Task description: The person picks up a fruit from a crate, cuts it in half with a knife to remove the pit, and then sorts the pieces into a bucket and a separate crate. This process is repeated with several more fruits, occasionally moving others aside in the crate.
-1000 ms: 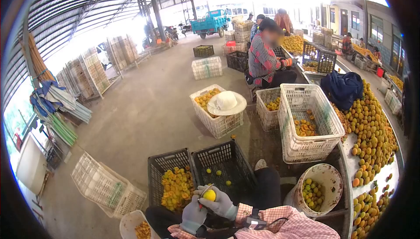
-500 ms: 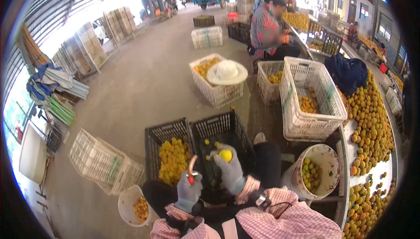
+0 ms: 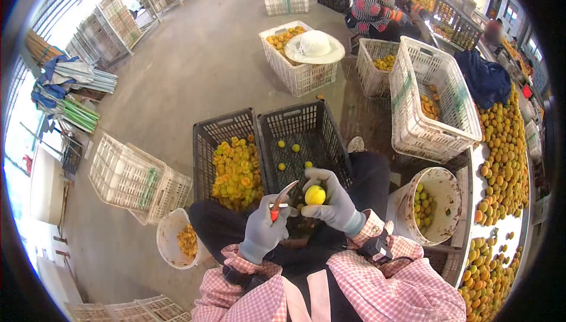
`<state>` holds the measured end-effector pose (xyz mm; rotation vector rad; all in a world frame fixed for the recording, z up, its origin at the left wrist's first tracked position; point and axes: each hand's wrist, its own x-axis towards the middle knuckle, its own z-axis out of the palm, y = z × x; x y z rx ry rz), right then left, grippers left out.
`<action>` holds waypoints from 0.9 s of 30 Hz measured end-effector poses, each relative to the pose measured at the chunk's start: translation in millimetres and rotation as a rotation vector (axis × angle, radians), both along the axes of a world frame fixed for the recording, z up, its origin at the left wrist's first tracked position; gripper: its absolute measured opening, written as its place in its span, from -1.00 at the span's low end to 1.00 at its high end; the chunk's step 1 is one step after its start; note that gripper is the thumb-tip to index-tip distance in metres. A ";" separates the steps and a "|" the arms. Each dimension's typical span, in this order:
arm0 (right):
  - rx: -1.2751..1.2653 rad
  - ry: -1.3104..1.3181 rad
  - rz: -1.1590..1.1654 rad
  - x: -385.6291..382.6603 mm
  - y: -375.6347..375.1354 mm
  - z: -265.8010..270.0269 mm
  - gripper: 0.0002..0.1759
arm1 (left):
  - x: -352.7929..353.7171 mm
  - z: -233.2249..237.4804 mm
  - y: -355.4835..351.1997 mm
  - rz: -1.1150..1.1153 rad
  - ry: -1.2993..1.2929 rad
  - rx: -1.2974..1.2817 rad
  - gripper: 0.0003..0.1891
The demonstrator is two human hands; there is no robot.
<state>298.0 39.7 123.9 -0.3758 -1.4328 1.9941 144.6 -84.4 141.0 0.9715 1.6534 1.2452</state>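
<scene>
My left hand [image 3: 263, 229], in a grey glove, is closed round the red handle of a small curved knife [image 3: 286, 193]. The blade points up and toward the right. Just beside it, my gloved right hand [image 3: 337, 205] grips a yellow apricot [image 3: 315, 195] between thumb and fingers, and its skin faces me. The blade and the fruit are apart. Beyond my hands are two black crates. The left crate [image 3: 197, 145] is heaped with cut yellow apricots [image 3: 236, 169]; the right crate [image 3: 326, 123] has several small yellow-green fruits on its floor.
A white bucket of cut fruit [image 3: 167, 245] stands at my left, and a bucket of whole fruit [image 3: 453, 210] at my right. A table [image 3: 502, 231] along the right carries apricots. White crates [image 3: 407, 119] stand ahead, one under a white hat [image 3: 315, 45]. A person [image 3: 374, 1] sits farther off.
The view has tilted down, so my hands and the crates appear larger. My right hand has brought the apricot closer to the knife, and the blade now leans to the right.
</scene>
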 end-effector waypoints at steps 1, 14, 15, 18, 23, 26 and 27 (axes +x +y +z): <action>0.090 -0.056 0.009 0.2 -0.5 9.5 -0.36 | -0.4 -2.8 -1.2 -0.035 0.062 0.010 -0.73; -0.109 0.019 0.183 -0.9 -12.9 -0.3 -0.39 | -1.6 -18.6 -7.0 -0.122 0.771 0.088 -0.62; -0.054 0.021 0.204 -1.4 -13.0 1.8 -0.40 | -1.6 -19.0 -8.1 -0.123 0.770 0.083 -0.62; -0.115 -0.004 0.266 0.6 -14.5 -2.2 -0.39 | -3.9 -18.8 -9.8 -0.112 0.856 0.133 -0.61; -0.178 0.009 0.277 1.0 -18.7 -0.3 -0.37 | -5.7 -20.4 -14.3 -0.104 0.898 0.161 -0.59; -0.207 0.004 0.276 2.4 -22.3 -0.3 -0.37 | -5.4 -26.5 -21.4 -0.124 0.896 0.124 -0.59; -0.216 -0.016 0.283 3.8 -24.5 -1.1 -0.37 | -4.4 -27.6 -24.2 -0.127 0.896 0.122 -0.59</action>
